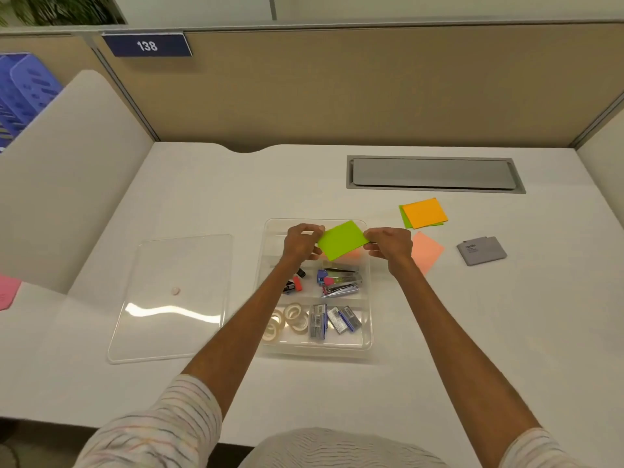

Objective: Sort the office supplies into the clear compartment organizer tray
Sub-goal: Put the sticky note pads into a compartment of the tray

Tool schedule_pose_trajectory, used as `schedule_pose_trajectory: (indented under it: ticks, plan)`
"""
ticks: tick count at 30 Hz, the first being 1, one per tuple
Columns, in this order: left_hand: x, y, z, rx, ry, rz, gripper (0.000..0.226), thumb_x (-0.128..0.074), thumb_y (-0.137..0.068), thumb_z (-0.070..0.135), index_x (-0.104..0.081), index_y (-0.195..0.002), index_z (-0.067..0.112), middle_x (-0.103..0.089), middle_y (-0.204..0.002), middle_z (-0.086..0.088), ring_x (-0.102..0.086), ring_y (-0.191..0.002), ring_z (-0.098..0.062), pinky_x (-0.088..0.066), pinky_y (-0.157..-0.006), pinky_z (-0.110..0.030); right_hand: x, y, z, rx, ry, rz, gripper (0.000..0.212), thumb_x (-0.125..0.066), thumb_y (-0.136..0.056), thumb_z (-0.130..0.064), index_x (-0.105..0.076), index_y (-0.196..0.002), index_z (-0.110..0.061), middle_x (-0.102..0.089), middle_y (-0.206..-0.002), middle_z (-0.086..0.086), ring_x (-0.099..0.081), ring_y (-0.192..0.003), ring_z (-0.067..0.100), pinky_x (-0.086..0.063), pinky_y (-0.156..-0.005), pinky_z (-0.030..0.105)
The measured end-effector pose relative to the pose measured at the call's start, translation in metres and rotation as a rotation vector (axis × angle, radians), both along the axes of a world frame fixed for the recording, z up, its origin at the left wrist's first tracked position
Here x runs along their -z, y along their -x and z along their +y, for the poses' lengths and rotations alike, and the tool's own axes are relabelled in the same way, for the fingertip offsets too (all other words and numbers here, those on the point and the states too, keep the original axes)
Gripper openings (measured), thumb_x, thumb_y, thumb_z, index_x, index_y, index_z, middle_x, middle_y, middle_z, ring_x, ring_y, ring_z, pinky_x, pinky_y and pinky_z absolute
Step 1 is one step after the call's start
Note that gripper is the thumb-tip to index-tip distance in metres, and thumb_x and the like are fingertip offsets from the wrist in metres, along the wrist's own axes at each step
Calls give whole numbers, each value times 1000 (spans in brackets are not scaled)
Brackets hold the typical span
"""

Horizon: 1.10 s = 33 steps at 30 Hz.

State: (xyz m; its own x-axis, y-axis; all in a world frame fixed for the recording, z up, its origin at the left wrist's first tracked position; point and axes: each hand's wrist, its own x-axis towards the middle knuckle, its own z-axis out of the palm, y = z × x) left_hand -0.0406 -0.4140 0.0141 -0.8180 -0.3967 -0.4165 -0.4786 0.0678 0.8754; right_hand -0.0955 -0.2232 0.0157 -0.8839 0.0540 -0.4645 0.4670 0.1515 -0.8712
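Fingers (313,228) of the left hand (302,243) pinch the left edge of a green sticky-note pad (342,239); the right hand (390,244) pinches the opposite edge, fingers curled on it. Pad is held tilted, above the back section of the clear organizer tray (367,342); can't tell if it touches the tray.

Tray sits mid-desk (202,197). Mid row: staple remover (293,285) at left, staplers (339,282) at right. Front row: tape rolls (287,320) at left, staple boxes (332,320) at right.

Clear lid (172,298) lies flat on the desk, just left of the tray.

Right of the tray, on the desk: a salmon pad (429,251) near the right wrist, an orange pad (425,212) stacked on another green pad (404,220) further back, and a small grey box (482,250) at far right, apart from the rest.
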Motion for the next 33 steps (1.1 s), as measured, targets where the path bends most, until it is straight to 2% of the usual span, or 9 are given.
schedule_pose_trajectory:
  ticks: [3,5,7,10,13,21,24,27,33]
  plan:
    - [1,0,4,-148,-264,-16,44,-74,-86,17,-54,-122,3,-68,-106,-19,-68,-70,-24,-61,-60,-29,9,-1,-2,141,-21,43,11,-77,-76,-7,-77,-87,-4,-70,-64,4,-65,-44,9,-60,-54,23]
    - [4,-3,5,-214,-291,2,51,-75,-81,0,-51,-126,-1,-66,-103,-24,-68,-76,-27,-62,-61,-27,13,-3,-5,192,-31,38,7,-77,-76,-7,-77,-83,-8,-71,-64,5,-65,-46,12,-62,-63,28]
    - [11,-4,5,-261,-253,20,53,-74,-76,-10,-53,-124,-4,-65,-102,-27,-67,-83,-32,-63,-70,-32,16,-6,-9,218,-48,36,6,-77,-76,-5,-77,-81,-9,-73,-69,9,-66,-48,14,-62,-66,29]
    - [17,-4,8,-241,-126,43,50,-79,-71,-8,-61,-117,-3,-68,-107,-25,-67,-89,-30,-59,-87,-41,17,-11,-15,195,-64,35,7,-77,-75,-3,-77,-81,-7,-75,-74,14,-68,-49,16,-62,-59,28]
    - [18,-5,13,-164,42,70,45,-82,-68,-2,-67,-110,0,-71,-104,-19,-68,-90,-25,-57,-78,-31,19,-13,-21,132,-130,78,6,-79,-74,-4,-77,-78,-7,-75,-72,15,-70,-52,20,-63,-57,34]
    - [19,-6,25,158,246,131,38,-83,-70,4,-71,-106,-1,-72,-105,-16,-68,-96,-24,-56,-86,-31,22,-13,-24,17,-271,197,12,-79,-76,-11,-78,-86,-5,-76,-76,15,-72,-63,27,-61,-72,44]
    - [21,-6,24,218,350,109,25,-72,-79,0,-74,-104,2,-73,-105,-15,-68,-99,-25,-55,-93,-36,23,-13,-20,-70,-390,211,13,-80,-75,-23,-79,-84,-13,-77,-81,7,-73,-74,25,-59,-74,35]
    - [23,-3,26,247,409,95,22,-65,-85,-2,-75,-104,3,-74,-106,-14,-68,-100,-25,-54,-96,-36,20,-14,-14,-119,-495,262,19,-80,-74,-36,-78,-81,-19,-77,-82,-1,-71,-78,21,-48,-66,25]
    - [22,7,47,252,436,153,17,-65,-87,7,-74,-101,8,-75,-99,-7,-68,-89,-15,-52,-87,-23,21,3,24,-32,-525,254,28,-78,-75,-40,-75,-90,-17,-77,-92,3,-70,-88,24,-52,-76,32]
